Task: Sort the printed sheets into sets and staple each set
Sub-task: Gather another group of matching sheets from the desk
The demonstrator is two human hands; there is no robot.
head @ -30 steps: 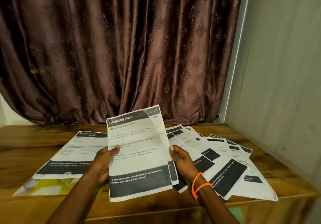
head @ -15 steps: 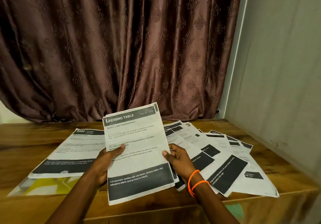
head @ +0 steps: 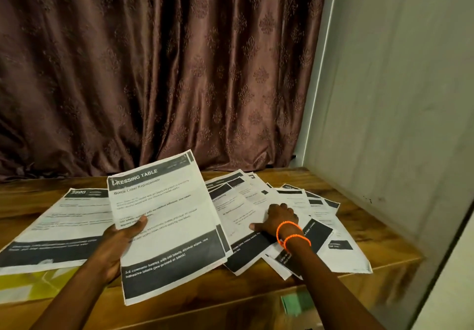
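My left hand (head: pixel 120 242) grips a small set of printed sheets headed "DRESSING TABLE" (head: pixel 166 217) by its left edge, thumb on top, lifted above the table. My right hand (head: pixel 278 218), with orange bands on the wrist, rests palm down on the fanned spread of loose printed sheets (head: pixel 302 227) at the right of the table. A separate sheet with a dark header and footer (head: pixel 64 224) lies flat at the left. No stapler is in view.
The wooden table (head: pixel 359 229) stands against a brown patterned curtain (head: pixel 164 73) at the back and a grey wall (head: pixel 397 99) at the right. A yellow-green folder (head: pixel 23 286) lies under the left sheet. A green object (head: pixel 295 302) sits below the table's front edge.
My right hand has let go of the held set and moved right, down onto the spread sheets. My left hand alone now holds the set, tilted slightly.
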